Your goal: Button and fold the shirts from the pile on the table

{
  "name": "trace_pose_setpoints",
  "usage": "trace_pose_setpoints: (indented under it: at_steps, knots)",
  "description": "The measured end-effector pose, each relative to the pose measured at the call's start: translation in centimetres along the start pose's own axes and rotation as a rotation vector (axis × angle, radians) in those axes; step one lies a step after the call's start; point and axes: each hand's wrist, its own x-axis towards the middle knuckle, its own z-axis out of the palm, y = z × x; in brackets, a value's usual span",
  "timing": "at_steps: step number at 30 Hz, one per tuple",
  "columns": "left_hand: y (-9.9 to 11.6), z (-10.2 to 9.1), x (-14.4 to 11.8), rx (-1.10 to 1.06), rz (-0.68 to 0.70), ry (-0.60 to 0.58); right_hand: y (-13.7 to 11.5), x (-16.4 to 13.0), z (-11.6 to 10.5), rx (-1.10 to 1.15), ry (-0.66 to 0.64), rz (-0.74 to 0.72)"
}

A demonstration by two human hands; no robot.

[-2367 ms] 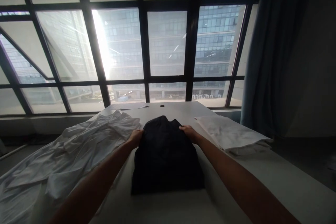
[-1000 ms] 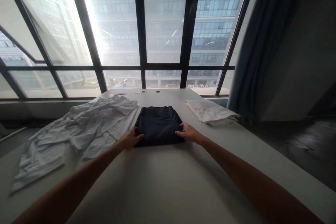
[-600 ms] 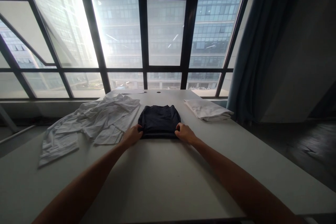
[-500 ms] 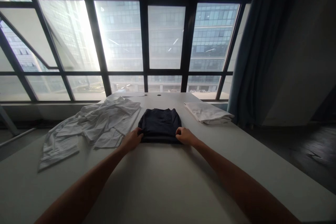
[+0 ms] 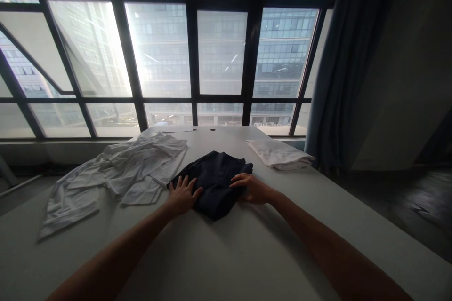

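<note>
A dark navy folded garment lies turned at an angle on the white table, one corner pointing towards me. My left hand rests on its left part, open with the fingers spread flat. At the right edge, my right hand has its fingers curled over the cloth and holds that edge; its thumb is mostly hidden. What kind of garment it is cannot be made out from the folded cloth.
Loose white garments lie rumpled to the left on the white table. A folded white cloth lies at the right, near the table's edge. Behind stand a large framed window and a blue curtain.
The dark garment has turned from square-on to an angle and come nearer to me. My left hand has gone from pinching its corner to lying spread on it.
</note>
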Motion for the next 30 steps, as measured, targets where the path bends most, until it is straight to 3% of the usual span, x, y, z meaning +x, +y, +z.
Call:
trace_pose_setpoints:
  at_steps: [2,5,7,9,12,18,21,27,30]
  knots:
    - [-0.2,0.9,0.3,-0.013,0.067,-0.082,0.4,0.0,0.1,-0.028,0.004,-0.004]
    - [-2.0,1.1,1.9,-0.066,0.237,-0.113,-0.2,0.0,0.3,-0.028,0.006,-0.026]
    - [-3.0,0.4,3.2,-0.079,0.356,-0.062,-0.9,0.1,0.6,-0.040,0.005,-0.023]
    - [-3.1,-0.8,3.8,-0.051,0.400,0.077,-1.4,0.4,1.2,-0.044,0.025,0.007]
    - [-1.3,-2.8,2.8,-0.050,0.362,0.241,-1.5,0.9,2.2,-0.037,0.074,0.054]
    - [3.1,-4.1,-1.5,-0.171,0.369,0.088,-0.1,1.4,3.1,0.056,0.114,0.081]
    - [3.8,-3.8,-2.0,-0.166,0.374,0.111,-0.2,1.5,3.4,0.064,0.149,0.106]
    - [4.2,-3.6,-2.2,-0.131,0.473,0.349,-1.9,2.7,4.2,-0.137,0.292,0.258]
    - [3.9,-3.4,-2.7,-0.072,0.530,0.358,-2.4,3.2,4.5,-0.209,0.306,0.348]
